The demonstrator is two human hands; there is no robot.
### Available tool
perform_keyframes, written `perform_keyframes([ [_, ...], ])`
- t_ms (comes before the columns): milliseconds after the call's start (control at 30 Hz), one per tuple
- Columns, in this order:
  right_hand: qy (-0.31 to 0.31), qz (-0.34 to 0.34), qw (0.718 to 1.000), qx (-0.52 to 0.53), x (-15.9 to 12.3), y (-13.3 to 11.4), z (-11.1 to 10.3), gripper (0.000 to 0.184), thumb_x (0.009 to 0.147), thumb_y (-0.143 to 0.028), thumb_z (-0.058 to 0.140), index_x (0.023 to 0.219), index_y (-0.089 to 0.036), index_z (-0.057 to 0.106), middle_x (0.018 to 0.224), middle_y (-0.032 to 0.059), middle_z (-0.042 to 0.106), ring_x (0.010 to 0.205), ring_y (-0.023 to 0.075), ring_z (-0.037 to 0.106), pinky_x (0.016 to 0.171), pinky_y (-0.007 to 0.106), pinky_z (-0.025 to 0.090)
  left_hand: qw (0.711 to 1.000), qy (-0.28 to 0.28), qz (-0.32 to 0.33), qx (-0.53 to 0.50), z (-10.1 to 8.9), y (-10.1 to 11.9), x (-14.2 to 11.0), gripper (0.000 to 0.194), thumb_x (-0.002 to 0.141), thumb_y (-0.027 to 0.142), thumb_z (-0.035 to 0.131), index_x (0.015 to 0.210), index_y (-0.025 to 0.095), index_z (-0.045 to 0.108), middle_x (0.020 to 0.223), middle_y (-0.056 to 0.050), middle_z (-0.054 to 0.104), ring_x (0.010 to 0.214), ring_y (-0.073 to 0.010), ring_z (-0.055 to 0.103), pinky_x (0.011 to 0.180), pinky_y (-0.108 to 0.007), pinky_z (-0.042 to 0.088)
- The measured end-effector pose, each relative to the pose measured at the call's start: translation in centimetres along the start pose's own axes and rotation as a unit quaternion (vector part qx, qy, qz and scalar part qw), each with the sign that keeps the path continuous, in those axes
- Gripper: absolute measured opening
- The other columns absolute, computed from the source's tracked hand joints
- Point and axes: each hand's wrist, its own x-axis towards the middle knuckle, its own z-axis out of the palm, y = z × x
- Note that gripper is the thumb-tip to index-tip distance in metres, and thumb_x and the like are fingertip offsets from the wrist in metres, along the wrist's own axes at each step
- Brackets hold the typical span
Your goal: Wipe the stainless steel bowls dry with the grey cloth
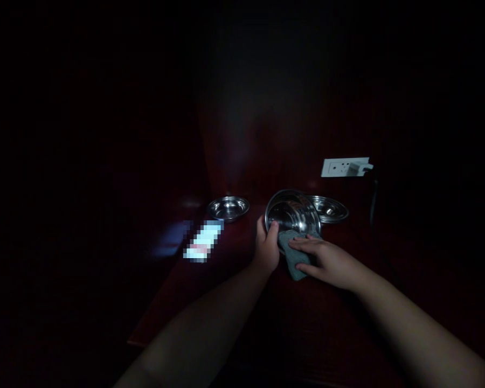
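Note:
A shiny metal bowl (293,207) is tilted with its opening toward me. My left hand (268,249) grips its left side, thumb over the rim and fingers behind. In my right hand (321,257) is a grey-green cloth (297,258), pressed against the bowl's lower rim and inner wall. Part of the cloth hangs below the bowl. Behind the bowl on the right sits a metal dish (331,209), partly hidden; it may be a stack. Another shallow metal dish (228,207) rests to the left.
A lit, blurred-out screen (204,241) lies left of my left hand on the dark red table (178,302). On the back wall is a white socket panel (337,167) with a plug (359,168) in it; a cable (373,205) hangs at its right. The surroundings are very dark.

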Motion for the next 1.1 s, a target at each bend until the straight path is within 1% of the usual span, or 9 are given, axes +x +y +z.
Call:
perform_keyframes([
  [200, 0.016, 0.013, 0.998, -0.054, 0.2, 0.2, 0.3, 0.051, 0.074, -0.028, 0.063, 0.124, -0.019, 0.055, 0.125, 0.0104, 0.057, 0.12, 0.0279, 0.049, 0.106, 0.052, 0.031, 1.0, -0.008, 0.0, -0.014, -0.3, -0.2, 0.4, 0.041, 0.083, 0.042, 0.05, 0.117, 0.019, 0.051, 0.114, -0.008, 0.06, 0.105, -0.0209, 0.055, 0.094, -0.035, 0.04],
  [300, 0.02, -0.007, 0.998, -0.06, 0.3, -0.1, 0.3, 0.046, 0.077, -0.026, 0.06, 0.123, -0.019, 0.056, 0.123, 0.0098, 0.059, 0.119, 0.0264, 0.051, 0.106, 0.051, 0.031, 1.0, 0.008, -0.022, -0.007, -0.4, 0.1, 0.6, 0.041, 0.082, 0.043, 0.05, 0.116, 0.02, 0.052, 0.116, -0.008, 0.06, 0.108, -0.0216, 0.054, 0.094, -0.035, 0.04],
  [433, 0.054, -0.034, 0.997, -0.048, 0.4, -0.5, 0.0, 0.039, 0.08, -0.022, 0.056, 0.119, -0.024, 0.059, 0.117, 0.0069, 0.063, 0.113, 0.0246, 0.056, 0.104, 0.051, 0.033, 0.997, 0.028, -0.061, -0.035, -0.3, 1.0, 0.5, 0.041, 0.082, 0.043, 0.049, 0.116, 0.021, 0.05, 0.118, -0.008, 0.059, 0.11, -0.022, 0.054, 0.093, -0.036, 0.042],
  [500, 0.062, -0.04, 0.996, -0.044, 0.5, -0.8, -0.2, 0.036, 0.081, -0.022, 0.055, 0.116, -0.024, 0.061, 0.115, 0.0062, 0.065, 0.109, 0.0241, 0.058, 0.103, 0.049, 0.036, 0.995, 0.013, -0.083, -0.058, -0.2, 1.3, 0.4, 0.043, 0.08, 0.042, 0.052, 0.118, 0.022, 0.049, 0.118, -0.008, 0.058, 0.108, -0.0226, 0.055, 0.088, -0.037, 0.046],
  [600, 0.053, -0.034, 0.997, -0.035, 0.5, -1.2, -0.5, 0.029, 0.084, -0.024, 0.051, 0.11, -0.025, 0.064, 0.11, 0.0049, 0.067, 0.101, 0.0227, 0.062, 0.095, 0.043, 0.044, 0.988, -0.045, -0.118, -0.084, -0.1, 1.4, 0.1, 0.052, 0.074, 0.036, 0.059, 0.122, 0.023, 0.044, 0.117, -0.009, 0.057, 0.102, -0.0243, 0.058, 0.08, -0.039, 0.05],
  [667, 0.048, -0.027, 0.998, -0.03, 0.5, -1.4, -0.6, 0.027, 0.085, -0.025, 0.049, 0.108, -0.026, 0.065, 0.107, 0.0041, 0.068, 0.099, 0.0219, 0.063, 0.09, 0.039, 0.048, 0.985, -0.072, -0.129, -0.088, 0.0, 1.3, 0.0, 0.057, 0.071, 0.03, 0.062, 0.125, 0.024, 0.042, 0.117, -0.009, 0.057, 0.101, -0.0246, 0.058, 0.08, -0.038, 0.05],
  [767, 0.054, -0.028, 0.998, -0.024, 0.5, -1.5, -0.6, 0.028, 0.086, -0.025, 0.049, 0.109, -0.026, 0.064, 0.108, 0.0035, 0.068, 0.101, 0.0218, 0.062, 0.09, 0.038, 0.048, 0.986, -0.085, -0.114, -0.086, 0.1, 0.9, 0.0, 0.064, 0.07, 0.022, 0.061, 0.13, 0.024, 0.038, 0.118, -0.009, 0.057, 0.105, -0.0236, 0.056, 0.087, -0.038, 0.046],
  [900, 0.056, -0.033, 0.998, -0.021, 0.5, -1.5, -0.3, 0.03, 0.086, -0.025, 0.049, 0.113, -0.026, 0.062, 0.111, 0.0038, 0.067, 0.104, 0.0218, 0.061, 0.093, 0.038, 0.046, 0.988, -0.106, -0.075, -0.09, 0.2, 0.4, 0.0, 0.072, 0.07, 0.018, 0.059, 0.136, 0.027, 0.029, 0.121, -0.007, 0.055, 0.11, -0.0222, 0.053, 0.093, -0.037, 0.041],
  [1100, 0.045, -0.016, 0.998, -0.04, 0.5, -1.2, 0.2, 0.039, 0.084, -0.025, 0.051, 0.123, -0.024, 0.055, 0.121, 0.0064, 0.061, 0.111, 0.0231, 0.057, 0.099, 0.041, 0.042, 0.997, -0.074, 0.001, -0.021, 0.1, 0.5, -0.4, 0.068, 0.072, 0.014, 0.052, 0.136, 0.021, 0.03, 0.125, -0.007, 0.053, 0.114, -0.0209, 0.05, 0.1, -0.034, 0.034],
])
